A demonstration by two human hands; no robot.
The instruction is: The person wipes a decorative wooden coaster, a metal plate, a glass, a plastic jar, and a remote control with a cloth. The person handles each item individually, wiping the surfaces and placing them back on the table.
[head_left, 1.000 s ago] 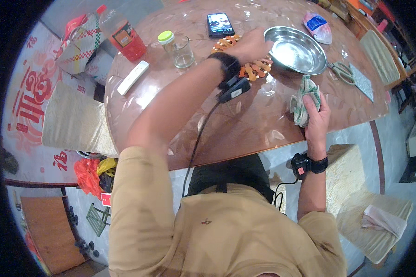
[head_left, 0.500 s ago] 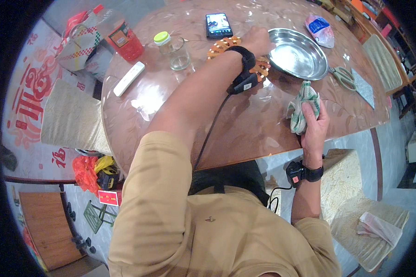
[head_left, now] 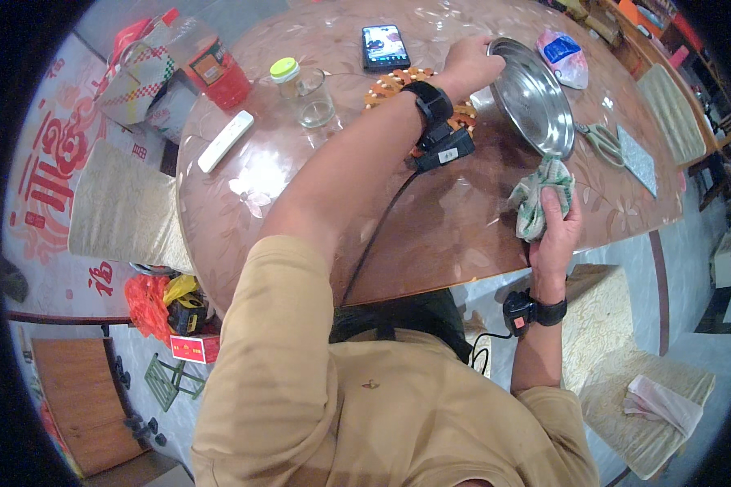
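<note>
My left hand (head_left: 469,62) grips the far rim of a round steel plate (head_left: 536,101) and holds it tilted above the brown glass-topped table (head_left: 430,219). A crumpled green-and-white cloth (head_left: 538,199) is bunched in my right hand (head_left: 556,235), just below the plate's lower edge. Under my left wrist lies an orange woven trivet (head_left: 394,83). Both wrists wear black bands with cables.
On the table: a black phone (head_left: 384,46), a glass jar with a green lid (head_left: 300,89), a white remote (head_left: 226,140), a red box (head_left: 218,73), scissors (head_left: 599,140), a blue-and-white bag (head_left: 562,55). Cushioned chairs stand at left (head_left: 122,211) and right.
My left hand has lifted the plate's far rim, tipping it up off the table. My right hand with the cloth has stayed near the plate's lower edge.
</note>
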